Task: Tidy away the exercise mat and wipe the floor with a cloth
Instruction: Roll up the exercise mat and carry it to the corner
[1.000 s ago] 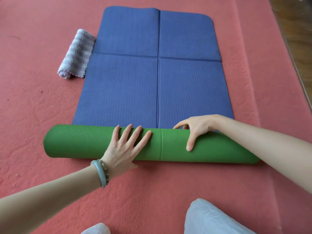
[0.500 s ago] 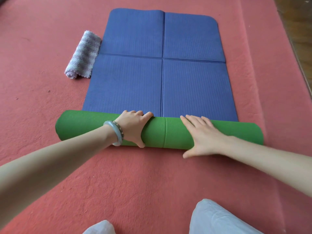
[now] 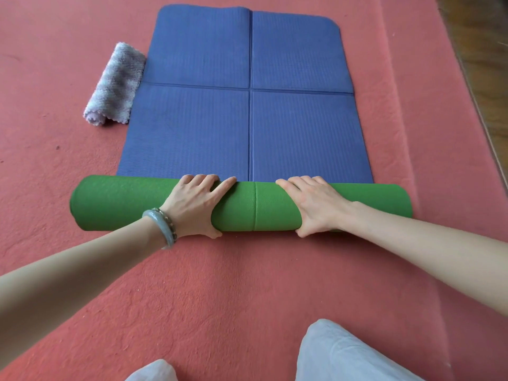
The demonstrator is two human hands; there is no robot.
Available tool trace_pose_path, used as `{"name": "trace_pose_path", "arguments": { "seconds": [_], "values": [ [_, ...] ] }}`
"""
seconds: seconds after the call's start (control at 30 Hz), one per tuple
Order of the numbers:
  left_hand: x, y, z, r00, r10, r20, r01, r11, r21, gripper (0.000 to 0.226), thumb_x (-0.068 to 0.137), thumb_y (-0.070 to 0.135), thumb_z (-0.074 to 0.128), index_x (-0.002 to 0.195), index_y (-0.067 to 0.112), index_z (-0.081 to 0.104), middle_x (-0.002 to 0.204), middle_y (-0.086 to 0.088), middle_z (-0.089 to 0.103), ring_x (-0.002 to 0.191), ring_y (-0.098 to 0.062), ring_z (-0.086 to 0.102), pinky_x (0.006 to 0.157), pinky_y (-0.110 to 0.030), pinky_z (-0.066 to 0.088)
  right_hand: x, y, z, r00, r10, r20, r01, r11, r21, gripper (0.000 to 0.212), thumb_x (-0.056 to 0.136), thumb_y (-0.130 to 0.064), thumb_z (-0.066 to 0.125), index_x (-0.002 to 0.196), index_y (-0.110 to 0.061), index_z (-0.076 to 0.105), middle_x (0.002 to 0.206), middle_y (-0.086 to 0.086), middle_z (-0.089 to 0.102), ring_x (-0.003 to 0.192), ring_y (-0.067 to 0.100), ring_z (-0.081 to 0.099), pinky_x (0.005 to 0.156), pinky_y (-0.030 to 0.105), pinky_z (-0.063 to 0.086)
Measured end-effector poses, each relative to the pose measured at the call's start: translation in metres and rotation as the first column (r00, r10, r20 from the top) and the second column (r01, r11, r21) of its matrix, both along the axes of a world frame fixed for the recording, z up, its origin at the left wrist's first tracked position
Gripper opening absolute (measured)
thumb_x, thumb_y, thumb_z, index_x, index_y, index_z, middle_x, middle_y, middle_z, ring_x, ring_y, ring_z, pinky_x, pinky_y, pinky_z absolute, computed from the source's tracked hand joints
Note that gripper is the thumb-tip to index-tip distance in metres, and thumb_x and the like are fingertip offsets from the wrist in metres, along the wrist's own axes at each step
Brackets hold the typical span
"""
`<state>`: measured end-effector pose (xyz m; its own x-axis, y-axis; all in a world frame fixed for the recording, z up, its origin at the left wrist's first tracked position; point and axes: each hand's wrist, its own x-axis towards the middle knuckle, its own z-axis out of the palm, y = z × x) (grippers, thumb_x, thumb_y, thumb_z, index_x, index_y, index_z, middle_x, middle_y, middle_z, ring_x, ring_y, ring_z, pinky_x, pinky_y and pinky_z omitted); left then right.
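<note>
The exercise mat (image 3: pixel 192 127) lies on the red floor, blue side up, with its near end rolled into a thick green roll (image 3: pixel 115 202). My left hand (image 3: pixel 192 204) curls over the roll left of its middle seam, thumb under the near side. My right hand (image 3: pixel 316 207) grips the roll just right of the seam in the same way. A rolled grey cloth (image 3: pixel 115 83) lies on the floor against the mat's left edge.
Red carpet (image 3: pixel 233 284) covers the floor all around. A strip of wooden floor (image 3: pixel 486 50) runs along the far right edge. My knees in pale trousers (image 3: pixel 343 353) show at the bottom.
Both hands have rolled the green roll farther away over the blue mat, and both now wrap around it with thumbs underneath. Less blue mat lies flat.
</note>
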<state>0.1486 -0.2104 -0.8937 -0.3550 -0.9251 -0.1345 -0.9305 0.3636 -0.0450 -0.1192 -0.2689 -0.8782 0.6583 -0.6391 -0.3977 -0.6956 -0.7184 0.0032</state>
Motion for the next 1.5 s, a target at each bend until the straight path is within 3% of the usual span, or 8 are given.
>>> {"name": "trace_pose_path", "arguments": {
  "seconds": [0.53, 0.97, 1.03, 1.13, 1.23, 1.33, 1.4, 1.5],
  "values": [
    [0.001, 0.046, -0.003, 0.996, 0.051, -0.073, -0.056, 0.997, -0.062, 0.113, 0.037, 0.065, 0.072, 0.132, 0.013, 0.043, 0.114, -0.011, 0.059, 0.098, -0.031, 0.059, 0.087, -0.043, 0.046, 0.022, -0.015, 0.025, 0.969, -0.132, -0.210, 0.220, 0.850, 0.480, 0.095, 0.052, -0.038, 0.081, 0.128, -0.035, 0.024, 0.088, -0.003, 0.057, 0.078, 0.013, 0.057, 0.064, 0.035, 0.053],
    [0.007, 0.064, -0.007, 0.994, -0.106, -0.026, 0.102, 0.989, -0.111, 0.113, 0.038, 0.055, 0.077, 0.137, 0.017, 0.035, 0.119, -0.015, 0.058, 0.105, -0.032, 0.057, 0.089, -0.047, 0.045, 0.028, -0.017, 0.016, 0.879, -0.311, -0.360, 0.456, 0.335, 0.824, 0.068, 0.068, 0.001, 0.078, 0.124, -0.023, 0.046, 0.109, 0.005, 0.067, 0.097, 0.030, 0.068, 0.074, 0.045, 0.058],
    [0.008, 0.059, -0.006, 0.993, -0.118, -0.027, 0.115, 0.989, -0.094, 0.108, 0.040, 0.054, 0.073, 0.134, 0.017, 0.036, 0.115, -0.013, 0.059, 0.097, -0.031, 0.059, 0.083, -0.045, 0.047, 0.023, -0.015, 0.015, 0.882, -0.349, -0.316, 0.441, 0.383, 0.812, 0.074, 0.063, -0.013, 0.085, 0.125, -0.030, 0.048, 0.115, 0.001, 0.062, 0.099, 0.025, 0.066, 0.078, 0.044, 0.058],
    [0.011, 0.046, -0.001, 0.994, -0.110, -0.020, 0.110, 0.994, 0.001, 0.105, 0.041, 0.060, 0.066, 0.133, 0.021, 0.034, 0.108, -0.006, 0.059, 0.088, -0.027, 0.061, 0.075, -0.041, 0.049, 0.011, -0.014, 0.025, 0.912, -0.359, -0.198, 0.390, 0.609, 0.691, 0.089, 0.045, -0.051, 0.084, 0.125, -0.046, 0.045, 0.120, -0.007, 0.046, 0.108, 0.014, 0.054, 0.094, 0.039, 0.049],
    [0.011, 0.020, 0.010, 0.994, -0.113, -0.008, 0.113, 0.983, 0.146, 0.103, 0.044, 0.066, 0.063, 0.133, 0.029, 0.028, 0.109, 0.001, 0.056, 0.090, -0.023, 0.060, 0.076, -0.038, 0.049, 0.005, 0.003, 0.033, 0.912, -0.409, -0.016, 0.341, 0.738, 0.582, 0.089, 0.063, -0.048, 0.076, 0.139, -0.039, 0.031, 0.129, -0.003, 0.042, 0.119, 0.015, 0.045, 0.103, 0.034, 0.038],
    [0.011, -0.012, 0.023, 0.995, -0.019, -0.100, 0.057, 0.917, 0.396, 0.103, 0.044, 0.065, 0.074, 0.130, 0.036, 0.027, 0.111, 0.006, 0.055, 0.093, -0.019, 0.059, 0.077, -0.033, 0.049, 0.010, 0.040, 0.029, 0.967, -0.253, 0.011, 0.243, 0.941, 0.233, 0.110, 0.068, -0.056, 0.069, 0.151, -0.023, 0.004, 0.149, 0.007, 0.026, 0.138, 0.023, 0.024, 0.114, 0.039, 0.021],
    [0.011, -0.024, 0.028, 0.992, 0.026, -0.122, 0.039, 0.863, 0.503, 0.103, 0.043, 0.065, 0.078, 0.130, 0.038, 0.028, 0.114, 0.008, 0.054, 0.096, -0.018, 0.058, 0.078, -0.031, 0.048, 0.016, 0.056, 0.019, 0.981, -0.179, -0.077, 0.183, 0.982, 0.052, 0.123, 0.066, -0.064, 0.067, 0.150, -0.017, -0.009, 0.154, 0.013, 0.015, 0.143, 0.028, 0.014, 0.117, 0.046, 0.011],
    [0.013, -0.022, 0.027, 0.993, 0.018, -0.114, 0.036, 0.891, 0.453, 0.104, 0.045, 0.072, 0.074, 0.132, 0.035, 0.030, 0.118, 0.009, 0.053, 0.103, -0.017, 0.056, 0.085, -0.032, 0.046, 0.020, 0.049, 0.010, 0.982, -0.164, -0.095, 0.162, 0.986, -0.025, 0.124, 0.065, -0.062, 0.070, 0.150, -0.014, -0.006, 0.147, 0.013, 0.023, 0.137, 0.029, 0.024, 0.113, 0.046, 0.019]
  ]
}}
